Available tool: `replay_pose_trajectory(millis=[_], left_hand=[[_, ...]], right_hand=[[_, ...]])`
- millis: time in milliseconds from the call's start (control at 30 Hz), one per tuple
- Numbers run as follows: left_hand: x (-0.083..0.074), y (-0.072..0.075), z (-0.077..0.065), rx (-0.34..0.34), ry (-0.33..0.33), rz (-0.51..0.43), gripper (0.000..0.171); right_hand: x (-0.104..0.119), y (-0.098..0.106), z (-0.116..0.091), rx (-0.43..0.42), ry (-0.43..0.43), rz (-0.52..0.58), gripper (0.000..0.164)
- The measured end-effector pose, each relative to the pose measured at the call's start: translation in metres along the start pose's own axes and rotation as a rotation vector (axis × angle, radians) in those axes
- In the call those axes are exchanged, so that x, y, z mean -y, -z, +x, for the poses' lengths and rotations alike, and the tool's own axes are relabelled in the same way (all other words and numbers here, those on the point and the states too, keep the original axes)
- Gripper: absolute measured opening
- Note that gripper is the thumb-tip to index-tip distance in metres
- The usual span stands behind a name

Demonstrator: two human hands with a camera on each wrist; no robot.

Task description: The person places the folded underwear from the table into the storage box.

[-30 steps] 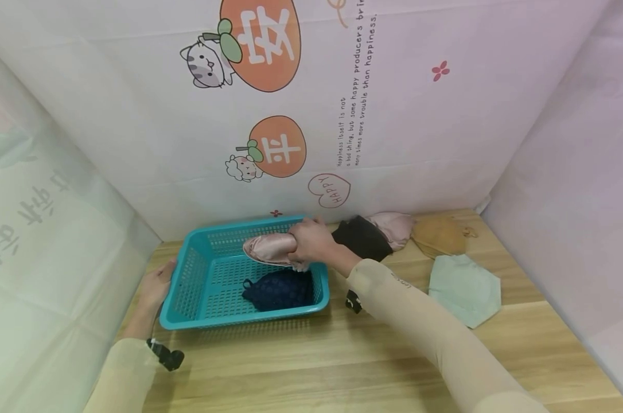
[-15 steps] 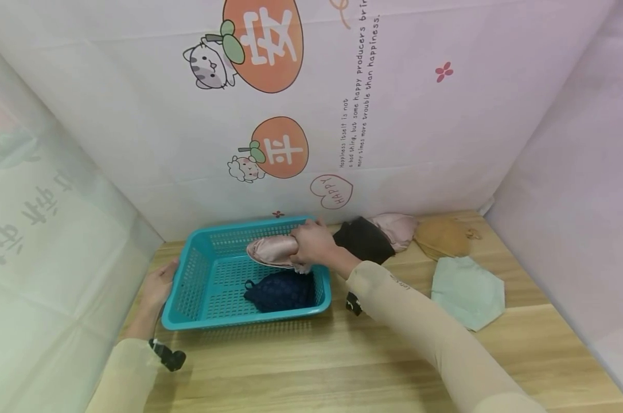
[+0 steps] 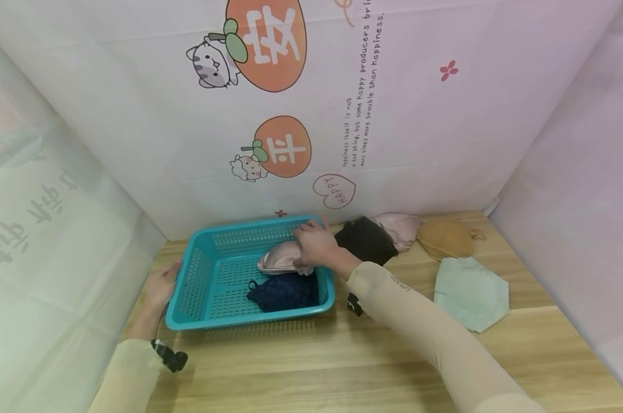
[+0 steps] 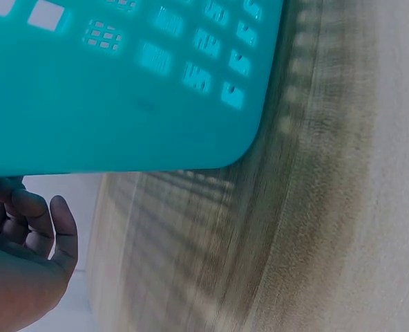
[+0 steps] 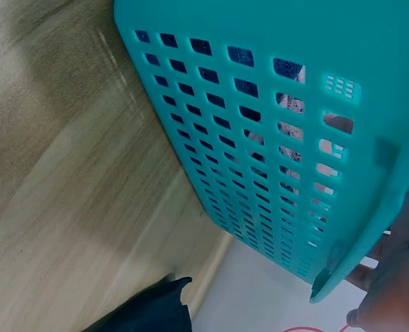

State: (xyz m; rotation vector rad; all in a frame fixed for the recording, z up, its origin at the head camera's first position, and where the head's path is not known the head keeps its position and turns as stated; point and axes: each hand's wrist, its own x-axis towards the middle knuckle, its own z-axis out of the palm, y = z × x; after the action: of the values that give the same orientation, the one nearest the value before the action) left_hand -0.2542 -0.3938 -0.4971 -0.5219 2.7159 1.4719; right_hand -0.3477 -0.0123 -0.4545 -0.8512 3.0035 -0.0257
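Observation:
A turquoise plastic basket (image 3: 198,324) with lattice sides sits at the back left of the table. My left hand (image 3: 160,285) holds its left rim; in the left wrist view, the curled fingers (image 4: 65,228) show at the basket's edge. Reaching over the right end, my right hand (image 3: 314,245) has its fingers spread above a folded pink satin bra (image 3: 280,258) trimmed with lace, the thumb at its near end. The bra lies inside the basket, beside a navy bra (image 3: 283,293) with a small loop. Part of the pink bra is hidden by my hand.
Right of the basket along the back wall lie a black folded garment (image 3: 367,241), a pink one (image 3: 401,229) and a mustard one (image 3: 447,238) with a strap end. A mint green folded piece (image 3: 471,293) lies nearer on the wooden table (image 3: 353,361). Fabric-covered walls enclose it.
The pink bra has gone down into the basket and slipped from between my right fingers, which have spread. My left hand stays at the rim. The head view has shifted slightly.

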Motion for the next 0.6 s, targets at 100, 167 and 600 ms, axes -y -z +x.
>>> replay_pose_trajectory(millis=[100, 167, 600], left_hand=[[-0.001, 0.000, 0.000, 0.001, -0.002, 0.012, 0.079], [-0.001, 0.000, -0.001, 0.004, 0.003, 0.016, 0.079], [-0.004, -0.002, -0.004, 0.001, 0.034, -0.030, 0.079]], right_hand=[[-0.001, 0.001, -0.001, 0.001, -0.008, 0.019, 0.077], [-0.002, 0.002, -0.002, 0.004, -0.014, 0.036, 0.077], [-0.025, 0.006, -0.019, -0.115, -0.005, 0.159, 0.062]])
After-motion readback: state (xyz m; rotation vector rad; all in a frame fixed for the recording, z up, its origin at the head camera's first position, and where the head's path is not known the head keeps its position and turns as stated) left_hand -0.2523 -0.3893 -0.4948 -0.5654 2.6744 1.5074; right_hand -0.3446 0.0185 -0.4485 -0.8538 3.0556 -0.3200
